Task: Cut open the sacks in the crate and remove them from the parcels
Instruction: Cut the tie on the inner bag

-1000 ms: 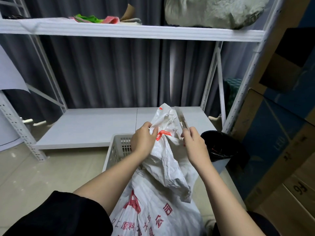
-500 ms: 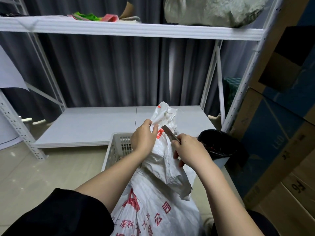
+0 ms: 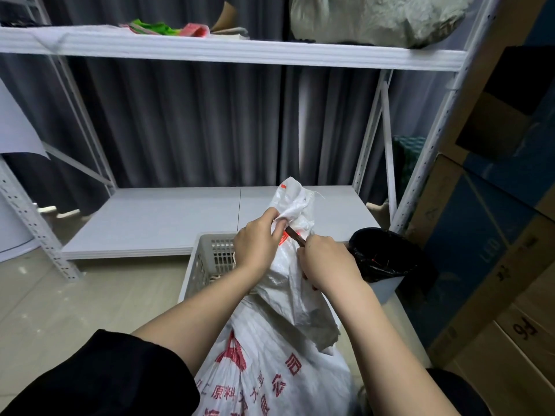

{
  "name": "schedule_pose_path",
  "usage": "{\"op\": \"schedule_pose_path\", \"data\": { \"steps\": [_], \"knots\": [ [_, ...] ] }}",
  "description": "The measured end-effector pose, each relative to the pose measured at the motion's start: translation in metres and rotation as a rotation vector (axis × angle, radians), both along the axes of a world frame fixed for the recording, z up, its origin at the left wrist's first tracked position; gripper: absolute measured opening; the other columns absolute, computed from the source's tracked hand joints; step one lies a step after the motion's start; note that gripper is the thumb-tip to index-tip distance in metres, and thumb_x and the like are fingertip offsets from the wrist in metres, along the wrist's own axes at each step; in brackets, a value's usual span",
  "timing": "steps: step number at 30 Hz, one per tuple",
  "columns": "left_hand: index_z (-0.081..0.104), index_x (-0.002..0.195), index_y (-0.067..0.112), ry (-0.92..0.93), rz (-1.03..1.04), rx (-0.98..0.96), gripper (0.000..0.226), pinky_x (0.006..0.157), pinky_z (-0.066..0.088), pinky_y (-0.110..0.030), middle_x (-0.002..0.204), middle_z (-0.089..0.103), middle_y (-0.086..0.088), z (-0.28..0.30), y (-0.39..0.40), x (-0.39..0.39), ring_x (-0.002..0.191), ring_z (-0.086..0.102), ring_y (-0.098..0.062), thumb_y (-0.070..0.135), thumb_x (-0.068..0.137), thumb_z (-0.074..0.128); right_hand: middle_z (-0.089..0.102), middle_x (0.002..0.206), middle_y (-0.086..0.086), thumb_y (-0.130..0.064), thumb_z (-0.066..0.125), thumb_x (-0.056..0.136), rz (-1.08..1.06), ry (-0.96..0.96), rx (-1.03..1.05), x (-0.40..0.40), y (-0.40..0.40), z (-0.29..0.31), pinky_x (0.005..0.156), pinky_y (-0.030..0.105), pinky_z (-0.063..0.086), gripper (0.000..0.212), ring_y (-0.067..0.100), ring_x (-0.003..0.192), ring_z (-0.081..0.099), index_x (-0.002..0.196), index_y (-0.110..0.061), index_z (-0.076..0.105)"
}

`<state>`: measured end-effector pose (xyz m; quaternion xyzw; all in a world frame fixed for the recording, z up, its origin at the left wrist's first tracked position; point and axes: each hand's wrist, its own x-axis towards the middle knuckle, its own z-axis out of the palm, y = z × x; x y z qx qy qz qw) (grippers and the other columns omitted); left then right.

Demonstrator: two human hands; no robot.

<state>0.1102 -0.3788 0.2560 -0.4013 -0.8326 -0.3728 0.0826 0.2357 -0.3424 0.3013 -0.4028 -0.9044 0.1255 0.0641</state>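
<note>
A white woven sack (image 3: 288, 295) with red print stands upright in a white slatted crate (image 3: 207, 262). My left hand (image 3: 258, 238) grips the bunched top of the sack and holds it up. My right hand (image 3: 326, 261) grips the handle of a knife (image 3: 295, 237), whose blade lies against the sack's neck just under my left fingers. A second printed sack (image 3: 270, 370) fills the near part of the crate. The parcels inside are hidden.
A white metal rack stands ahead with a low shelf (image 3: 180, 217) and an upper shelf (image 3: 228, 49) carrying a grey bag (image 3: 375, 19). A bin with a black liner (image 3: 387, 259) sits right of the crate. Stacked cardboard boxes (image 3: 495, 235) line the right side.
My right hand has come down and to the left, bringing the knife from upright beside the sack to its neck below my left hand. My left hand keeps its hold on the top.
</note>
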Motion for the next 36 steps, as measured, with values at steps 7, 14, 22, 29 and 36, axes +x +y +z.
{"op": "schedule_pose_path", "data": {
  "steps": [7, 14, 22, 29, 36],
  "knots": [
    [0.056, 0.094, 0.018, 0.040, 0.050, 0.008, 0.022, 0.058, 0.033, -0.032, 0.071, 0.062, -0.007, 0.000, -0.001, -0.003, 0.077, 0.060, -0.035, 0.039, 0.096, 0.047, 0.059, 0.120, 0.017, -0.005, 0.035, 0.094, 0.013, -0.070, 0.025, 0.004, -0.010, 0.010, 0.072, 0.031, 0.034, 0.029, 0.034, 0.112, 0.057, 0.118, -0.003, 0.052],
    [0.054, 0.091, 0.019, 0.019, 0.024, 0.046, 0.023, 0.057, 0.034, -0.033, 0.064, 0.052, -0.003, 0.008, 0.005, 0.000, 0.072, 0.058, -0.034, 0.040, 0.095, 0.047, 0.062, 0.117, 0.016, -0.002, 0.038, 0.090, 0.045, -0.196, -0.119, -0.006, -0.009, 0.001, 0.076, 0.031, 0.040, 0.023, 0.032, 0.110, 0.059, 0.097, -0.008, 0.059],
    [0.054, 0.098, 0.020, -0.165, 0.059, -0.052, 0.023, 0.058, 0.033, -0.029, 0.070, 0.057, 0.005, 0.005, 0.005, -0.015, 0.071, 0.053, -0.021, 0.042, 0.095, 0.046, 0.069, 0.103, 0.008, -0.032, 0.038, 0.091, -0.135, 0.018, -0.004, 0.029, 0.025, 0.004, 0.080, 0.036, 0.050, 0.026, 0.032, 0.094, 0.065, 0.102, -0.014, 0.054],
    [0.048, 0.086, 0.017, -0.725, -0.108, -0.026, 0.015, 0.050, 0.038, -0.024, 0.060, 0.060, 0.000, -0.005, 0.021, -0.012, 0.051, 0.059, -0.012, 0.029, 0.091, 0.055, 0.065, 0.075, 0.003, -0.012, 0.049, 0.092, -0.124, 0.589, -0.726, 0.042, 0.050, -0.013, 0.045, 0.022, 0.039, 0.021, 0.015, 0.047, 0.049, 0.112, -0.006, 0.054],
    [0.049, 0.083, 0.023, -0.614, -0.368, -0.285, 0.013, 0.042, 0.036, -0.015, 0.042, 0.058, 0.006, -0.020, 0.047, 0.029, 0.037, 0.054, -0.001, 0.017, 0.082, 0.061, 0.064, 0.074, 0.007, -0.020, 0.048, 0.099, -0.178, 0.953, -0.776, 0.065, 0.062, -0.025, 0.039, 0.019, 0.039, 0.016, 0.011, 0.041, 0.054, 0.112, -0.014, 0.054]
  ]
}}
